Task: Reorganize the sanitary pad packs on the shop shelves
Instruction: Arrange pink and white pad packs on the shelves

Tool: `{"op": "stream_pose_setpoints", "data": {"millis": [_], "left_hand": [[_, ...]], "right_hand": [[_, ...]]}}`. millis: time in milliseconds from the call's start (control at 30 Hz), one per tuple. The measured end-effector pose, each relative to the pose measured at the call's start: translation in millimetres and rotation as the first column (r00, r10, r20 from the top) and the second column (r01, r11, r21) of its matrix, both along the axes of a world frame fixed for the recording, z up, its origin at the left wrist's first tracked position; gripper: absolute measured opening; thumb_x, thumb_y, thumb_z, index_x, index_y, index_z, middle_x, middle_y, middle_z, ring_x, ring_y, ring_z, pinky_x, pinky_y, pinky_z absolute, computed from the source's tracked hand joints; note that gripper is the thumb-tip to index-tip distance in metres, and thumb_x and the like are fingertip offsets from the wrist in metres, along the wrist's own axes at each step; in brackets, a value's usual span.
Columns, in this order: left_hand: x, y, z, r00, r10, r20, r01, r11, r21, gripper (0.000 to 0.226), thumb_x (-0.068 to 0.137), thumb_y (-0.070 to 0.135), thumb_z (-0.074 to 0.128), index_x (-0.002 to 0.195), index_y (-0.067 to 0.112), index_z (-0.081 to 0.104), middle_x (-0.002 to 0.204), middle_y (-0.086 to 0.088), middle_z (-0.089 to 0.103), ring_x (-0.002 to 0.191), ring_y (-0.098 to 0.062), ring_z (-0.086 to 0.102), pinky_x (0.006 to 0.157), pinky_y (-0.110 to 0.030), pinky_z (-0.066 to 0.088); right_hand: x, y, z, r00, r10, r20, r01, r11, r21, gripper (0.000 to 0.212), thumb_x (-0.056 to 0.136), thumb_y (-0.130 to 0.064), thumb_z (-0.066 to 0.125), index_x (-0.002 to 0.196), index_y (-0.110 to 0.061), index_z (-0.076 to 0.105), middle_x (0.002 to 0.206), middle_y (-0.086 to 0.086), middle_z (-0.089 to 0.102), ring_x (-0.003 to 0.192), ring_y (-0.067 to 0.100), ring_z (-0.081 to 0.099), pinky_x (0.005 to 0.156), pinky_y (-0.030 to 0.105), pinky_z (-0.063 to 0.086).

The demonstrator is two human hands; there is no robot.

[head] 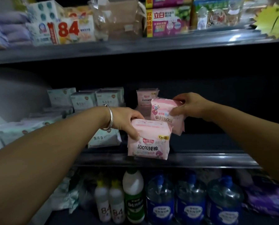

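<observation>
My left hand [127,120] grips the top left corner of a pink pad pack [149,140] that stands upright at the front edge of the middle shelf [200,157]. My right hand [186,105] pinches a second pink pack [164,113], held upside down above the shelf, just behind and right of the first. A third pink pack [144,99] stands further back. Several pale green pad packs [85,100] are stacked on the shelf's left side, and one green pack [103,138] lies at the front, partly hidden by my left wrist.
The right part of the middle shelf is dark, and I see nothing on it. The upper shelf [135,47] carries boxes and bags. Below stand white bottles [109,203], a green-labelled bottle [133,197] and three blue water jugs [190,202].
</observation>
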State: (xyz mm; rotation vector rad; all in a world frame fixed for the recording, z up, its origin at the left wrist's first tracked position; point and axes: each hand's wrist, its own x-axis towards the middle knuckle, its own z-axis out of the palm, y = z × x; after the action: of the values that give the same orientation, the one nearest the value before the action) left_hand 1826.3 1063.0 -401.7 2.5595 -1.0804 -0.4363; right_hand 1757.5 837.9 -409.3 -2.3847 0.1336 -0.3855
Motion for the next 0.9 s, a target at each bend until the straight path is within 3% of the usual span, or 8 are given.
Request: {"op": "stream_pose_setpoints", "data": {"millis": [167, 433, 633, 767, 900], "left_hand": [[31, -14, -8, 0.999, 0.025, 0.028, -0.024, 1.000, -0.019, 0.059, 0.067, 0.019, 0.081, 0.118, 0.027, 0.053, 0.108, 0.009, 0.061, 0.101, -0.010, 0.059, 0.084, -0.021, 0.049], [64, -29, -13, 0.998, 0.057, 0.007, -0.056, 0.997, -0.046, 0.062, 0.067, 0.015, 0.081, 0.121, 0.023, 0.052, 0.107, 0.008, 0.060, 0.100, -0.011, 0.059, 0.082, -0.020, 0.049], [87, -34, -26, 0.997, 0.080, 0.005, -0.080, 0.996, -0.046, 0.064, 0.066, 0.015, 0.081, 0.123, 0.019, 0.052, 0.105, 0.007, 0.061, 0.097, -0.011, 0.060, 0.074, -0.017, 0.049], [100, -34, -40, 0.995, 0.097, 0.031, -0.097, 0.995, -0.017, 0.070, 0.065, 0.019, 0.082, 0.127, 0.017, 0.050, 0.108, 0.006, 0.060, 0.099, -0.013, 0.059, 0.078, -0.019, 0.049], [107, -32, -49, 0.993, 0.103, 0.053, -0.103, 0.995, -0.003, 0.073, 0.066, 0.024, 0.082, 0.130, 0.017, 0.048, 0.111, 0.006, 0.058, 0.100, -0.012, 0.058, 0.081, -0.018, 0.047]], "right_hand": [[13, -12, -2, 0.996, -0.081, 0.035, 0.081, 0.997, -0.018, 0.057, 0.078, -0.016, 0.074, 0.129, -0.005, 0.049, 0.108, 0.003, 0.055, 0.091, 0.017, 0.057, 0.077, 0.028, 0.050], [32, -35, 8, 0.990, -0.122, 0.070, 0.125, 0.992, -0.037, 0.045, 0.077, -0.018, 0.073, 0.119, -0.011, 0.058, 0.109, 0.004, 0.061, 0.092, 0.018, 0.061, 0.076, 0.026, 0.051], [49, -40, 4, 0.988, -0.127, 0.082, 0.128, 0.992, -0.010, 0.053, 0.077, -0.021, 0.074, 0.126, -0.012, 0.055, 0.111, 0.003, 0.059, 0.096, 0.018, 0.059, 0.080, 0.026, 0.049], [58, -43, 0, 0.991, -0.119, 0.060, 0.117, 0.992, 0.035, 0.054, 0.077, -0.021, 0.074, 0.127, -0.014, 0.054, 0.110, 0.001, 0.059, 0.099, 0.020, 0.061, 0.087, 0.031, 0.052], [65, -44, -6, 0.992, -0.107, 0.061, 0.103, 0.993, 0.060, 0.054, 0.077, -0.021, 0.074, 0.127, -0.015, 0.054, 0.112, 0.000, 0.058, 0.096, 0.017, 0.059, 0.084, 0.027, 0.050]]}}
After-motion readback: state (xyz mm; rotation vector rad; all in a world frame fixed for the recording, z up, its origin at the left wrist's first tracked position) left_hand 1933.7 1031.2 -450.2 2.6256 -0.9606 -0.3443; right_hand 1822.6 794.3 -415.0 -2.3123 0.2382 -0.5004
